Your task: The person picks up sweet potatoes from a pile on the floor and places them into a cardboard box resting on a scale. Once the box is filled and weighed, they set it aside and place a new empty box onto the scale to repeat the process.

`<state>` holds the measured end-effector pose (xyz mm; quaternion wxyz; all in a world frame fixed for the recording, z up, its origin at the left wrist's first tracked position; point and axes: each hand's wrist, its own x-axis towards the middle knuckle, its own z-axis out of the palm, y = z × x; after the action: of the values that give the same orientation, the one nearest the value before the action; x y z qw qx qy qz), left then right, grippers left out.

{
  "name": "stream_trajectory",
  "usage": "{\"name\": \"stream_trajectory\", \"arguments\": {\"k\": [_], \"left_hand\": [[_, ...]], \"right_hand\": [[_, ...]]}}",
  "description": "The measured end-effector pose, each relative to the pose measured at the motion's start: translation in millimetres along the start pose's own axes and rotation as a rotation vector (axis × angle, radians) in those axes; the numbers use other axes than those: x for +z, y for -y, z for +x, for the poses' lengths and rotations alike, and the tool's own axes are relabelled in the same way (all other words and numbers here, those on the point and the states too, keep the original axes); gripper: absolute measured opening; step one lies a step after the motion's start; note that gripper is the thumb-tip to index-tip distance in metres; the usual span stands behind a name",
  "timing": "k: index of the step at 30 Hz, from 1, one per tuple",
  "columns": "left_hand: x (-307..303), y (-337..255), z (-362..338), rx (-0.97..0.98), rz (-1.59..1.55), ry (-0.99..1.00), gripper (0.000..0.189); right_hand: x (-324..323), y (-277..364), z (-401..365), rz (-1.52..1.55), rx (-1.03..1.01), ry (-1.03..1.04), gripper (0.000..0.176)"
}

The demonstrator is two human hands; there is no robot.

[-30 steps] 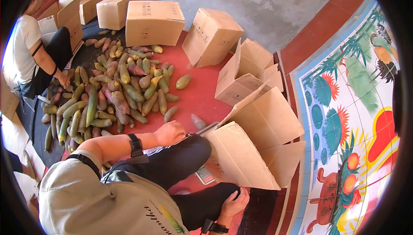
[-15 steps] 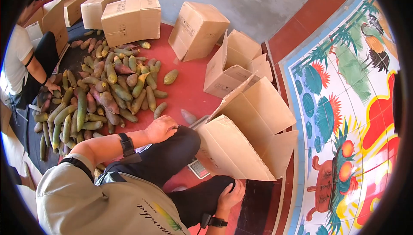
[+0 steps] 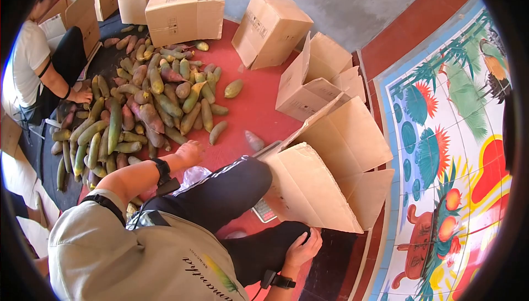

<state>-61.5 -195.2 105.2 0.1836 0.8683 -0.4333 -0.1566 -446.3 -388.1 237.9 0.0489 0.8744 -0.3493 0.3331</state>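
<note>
Fingers loosely bent but apart, my left hand [image 3: 189,154] is above the near edge of a large pile of green, brown and reddish long tubers [image 3: 160,105]; nothing shows in it. My right hand [image 3: 304,247] rests on my right knee with fingers spread, holding nothing. An open cardboard box [image 3: 308,185] stands beside my knees, tilted, its flaps up. Partly hidden under it is a scale [image 3: 264,210] with a keypad. One pinkish tuber [image 3: 254,141] lies alone between the pile and the box. Some clear plastic [image 3: 193,177] is beside my left knee.
Another open box [image 3: 317,89] stands behind the near one, and a further box [image 3: 270,30] stands beyond it. More boxes [image 3: 186,17] line the back of the red mat [image 3: 242,114]. At the left sits a co-worker [image 3: 38,72], one hand at the pile. A painted tile wall [image 3: 430,152] is at right.
My left hand has left my left knee and moved left towards the pile. My right hand stays on the knee. The whole view has shifted slightly; the co-worker's hand is still at the pile.
</note>
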Motion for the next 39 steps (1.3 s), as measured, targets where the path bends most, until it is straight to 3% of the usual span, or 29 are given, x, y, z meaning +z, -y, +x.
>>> {"name": "stream_trajectory", "arguments": {"k": [1,4,7,11,15,19,22,25,27,31,33,34,36,37,39], "left_hand": [[7,8,-1,-0.005,-0.001,0.007,0.035],[61,71,6,-0.350,0.231,0.279,0.036],[31,69,-19,-0.461,0.243,0.424,0.039],[36,91,-53,-0.610,0.189,0.459,0.044],[34,96,-74,-0.634,0.168,0.621,0.050],[45,98,-92,-0.598,0.167,0.545,0.043],[53,109,-100,-0.441,0.216,0.621,0.041],[46,112,-103,-0.490,-0.003,0.681,0.049],[64,134,-101,-0.604,0.190,0.965,0.052],[52,126,-108,-0.606,0.125,0.808,0.047],[42,116,-102,-0.651,-0.224,0.618,0.037],[50,124,-93,-0.638,-0.218,0.620,0.037],[75,147,-66,0.337,0.559,0.829,0.024],[77,145,-52,0.361,0.576,0.810,0.024],[73,136,-23,0.482,0.653,0.585,0.020]], "right_hand": [[0,1,0,0.004,-0.005,-0.011,0.021],[-1,1,0,-0.001,0.013,0.006,0.021],[-1,-1,-1,0.008,0.016,0.007,0.021],[-4,1,0,-0.003,0.021,0.030,0.020],[-2,-4,-1,0.003,0.025,0.038,0.020],[0,-5,-1,-0.007,0.004,0.036,0.019],[0,-4,1,-0.007,0.017,0.059,0.019],[1,-2,3,-0.007,0.019,0.070,0.020],[1,-2,4,-0.007,0.017,0.074,0.020],[4,-3,4,-0.021,0.009,0.080,0.021],[5,-2,5,-0.010,0.015,0.066,0.021],[6,-1,5,0.007,0.016,0.059,0.021],[6,2,5,-0.016,0.008,0.062,0.021],[7,0,7,-0.032,-0.010,0.056,0.022],[12,-2,9,-0.044,-0.012,0.012,0.021]]}}
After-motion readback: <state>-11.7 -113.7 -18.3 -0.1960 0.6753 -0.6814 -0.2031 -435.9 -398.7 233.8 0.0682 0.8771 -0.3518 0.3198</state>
